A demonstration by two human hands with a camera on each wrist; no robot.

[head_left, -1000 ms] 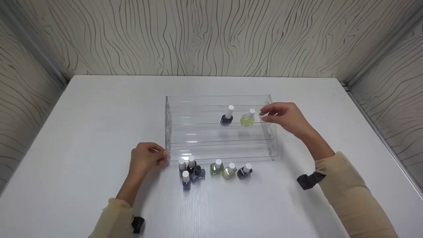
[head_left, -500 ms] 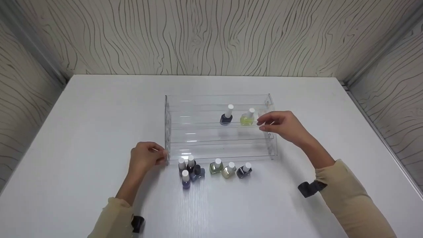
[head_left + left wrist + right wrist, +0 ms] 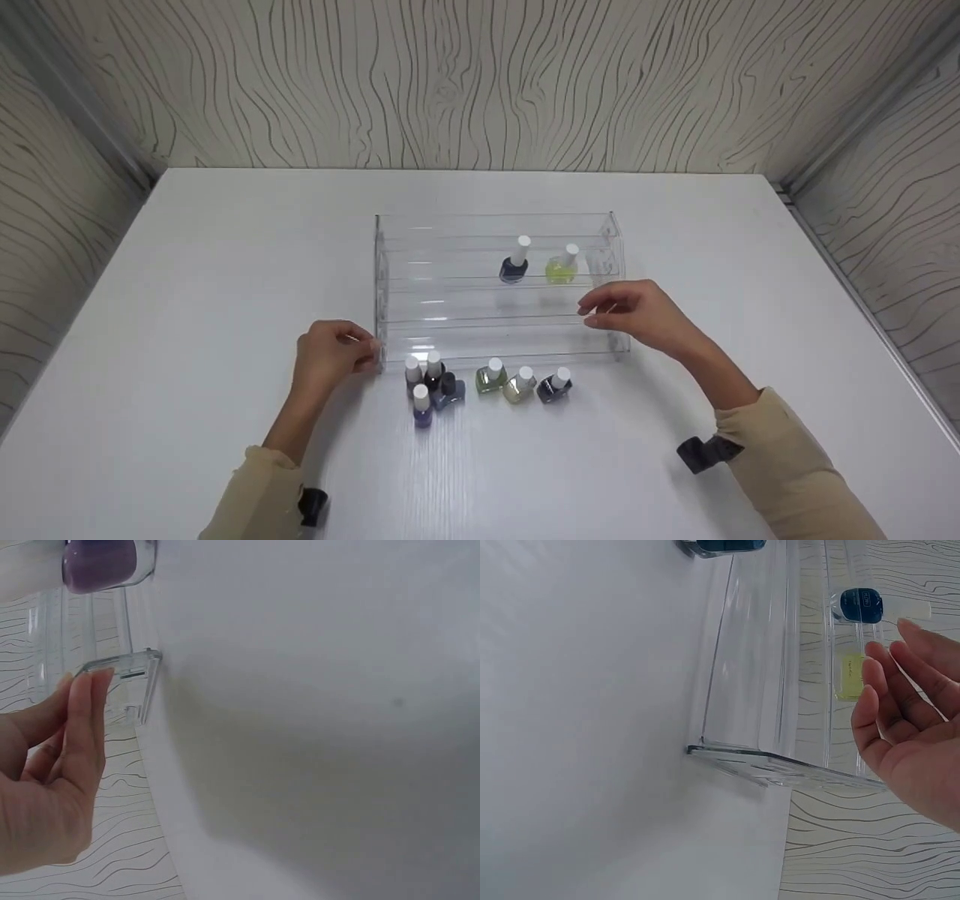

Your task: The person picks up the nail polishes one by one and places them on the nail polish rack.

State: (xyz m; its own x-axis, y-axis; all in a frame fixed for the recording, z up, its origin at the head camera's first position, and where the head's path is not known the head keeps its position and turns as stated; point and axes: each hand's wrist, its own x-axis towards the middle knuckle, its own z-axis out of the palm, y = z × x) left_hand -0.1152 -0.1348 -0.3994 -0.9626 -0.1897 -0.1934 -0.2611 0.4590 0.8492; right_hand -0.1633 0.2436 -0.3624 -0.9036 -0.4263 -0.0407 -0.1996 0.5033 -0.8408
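A clear acrylic tiered rack (image 3: 480,304) stands on the table. Its left end panel is pinched near the front corner between the thumb and fingers of my left hand (image 3: 334,357); the left wrist view shows the fingertips on the panel's edge (image 3: 124,660). My right hand (image 3: 637,315) hovers over the rack's right end, fingers loosely bent and holding nothing. On an upper tier behind it stand a dark blue nail polish bottle (image 3: 514,268) and a yellow nail polish bottle (image 3: 561,268), both white-capped. The right wrist view has the yellow bottle (image 3: 847,677) partly behind my fingers.
Along the rack's front, a green bottle (image 3: 491,379), a pale yellow bottle (image 3: 519,388) and a dark bottle (image 3: 553,388) stand in a row. Left of them cluster several more, including a purple bottle (image 3: 422,415) and a black-capped grey-blue one (image 3: 451,395). A wood-patterned panel (image 3: 450,82) rises behind.
My right hand has moved down toward the front of the rack, away from the yellow bottle. My left hand keeps its place on the rack's end panel.
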